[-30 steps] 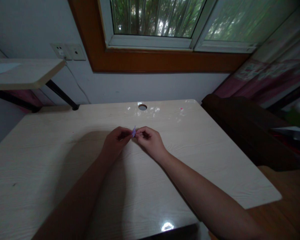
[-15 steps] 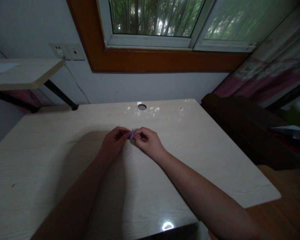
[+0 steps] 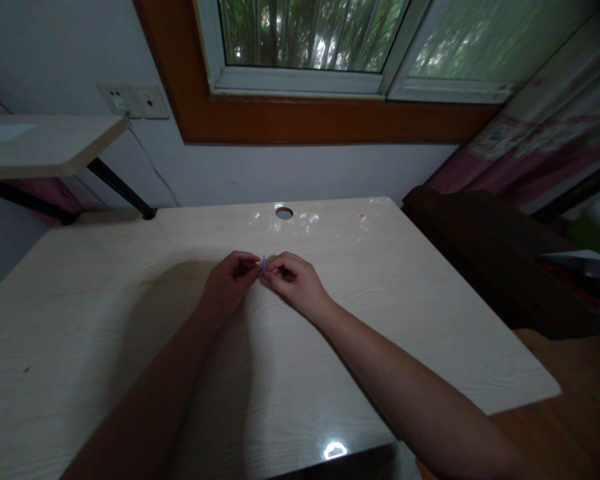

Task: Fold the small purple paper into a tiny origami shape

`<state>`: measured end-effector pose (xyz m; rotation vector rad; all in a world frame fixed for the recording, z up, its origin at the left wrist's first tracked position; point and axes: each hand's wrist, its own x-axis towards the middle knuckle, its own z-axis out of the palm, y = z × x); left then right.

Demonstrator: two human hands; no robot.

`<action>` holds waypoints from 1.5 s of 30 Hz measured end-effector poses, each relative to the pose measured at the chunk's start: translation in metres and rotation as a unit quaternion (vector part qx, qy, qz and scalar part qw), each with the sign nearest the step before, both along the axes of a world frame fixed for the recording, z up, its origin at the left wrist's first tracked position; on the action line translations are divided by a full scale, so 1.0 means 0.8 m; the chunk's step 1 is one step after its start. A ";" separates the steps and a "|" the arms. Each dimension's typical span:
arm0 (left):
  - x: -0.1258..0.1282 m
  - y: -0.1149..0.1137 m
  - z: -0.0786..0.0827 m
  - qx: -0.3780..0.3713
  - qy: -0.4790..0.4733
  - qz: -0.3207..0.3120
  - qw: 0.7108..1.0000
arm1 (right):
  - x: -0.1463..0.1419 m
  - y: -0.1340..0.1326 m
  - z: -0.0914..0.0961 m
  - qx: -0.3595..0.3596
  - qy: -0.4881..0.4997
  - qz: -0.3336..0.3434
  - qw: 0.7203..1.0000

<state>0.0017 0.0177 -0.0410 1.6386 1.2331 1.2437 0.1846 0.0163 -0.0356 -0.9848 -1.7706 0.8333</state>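
A small purple piece, thin and pointed like folded paper (image 3: pixel 263 264), stands between my two hands just above the pale wood-grain table (image 3: pixel 380 320). My left hand (image 3: pixel 230 280) pinches it from the left with thumb and forefinger. From the right, the fingertips of my right hand (image 3: pixel 296 277) are closed on its other side. Most of the piece is hidden by the fingers, and its exact shape is too small to make out.
A round cable hole (image 3: pixel 284 213) lies near the table's back edge, with a tiny pink spot (image 3: pixel 362 215) to its right. At the left, a raised shelf (image 3: pixel 55 143) stands on black legs. A dark object (image 3: pixel 345 463) lies at the front edge.
My right fingertips have shifted slightly left, closer to the left hand. The purple piece shows less of its face and looks narrower. My left hand has barely moved.
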 end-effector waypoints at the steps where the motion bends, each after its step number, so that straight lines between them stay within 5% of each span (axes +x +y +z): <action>1: 0.000 0.000 0.001 0.001 0.000 0.000 1.000 | 0.000 0.000 0.000 0.001 -0.004 -0.004 1.000; 13: 0.000 0.000 0.002 0.004 0.005 -0.011 1.000 | 0.002 0.003 -0.009 -0.034 -0.021 -0.035 0.999; 24: 0.000 -0.002 0.000 -0.009 -0.024 -0.046 0.999 | -0.001 0.007 -0.013 -0.134 0.092 0.001 0.987; 34: -0.001 0.003 -0.009 -0.028 -0.034 -0.044 0.998 | 0.000 0.009 -0.015 -0.139 0.078 0.001 0.987; 40: -0.001 0.002 -0.007 -0.033 -0.015 -0.037 0.999 | 0.003 0.008 -0.007 -0.048 0.001 -0.026 0.999; 45: 0.000 0.003 -0.006 -0.036 -0.037 -0.041 0.998 | 0.004 0.009 -0.003 -0.067 0.045 -0.037 0.996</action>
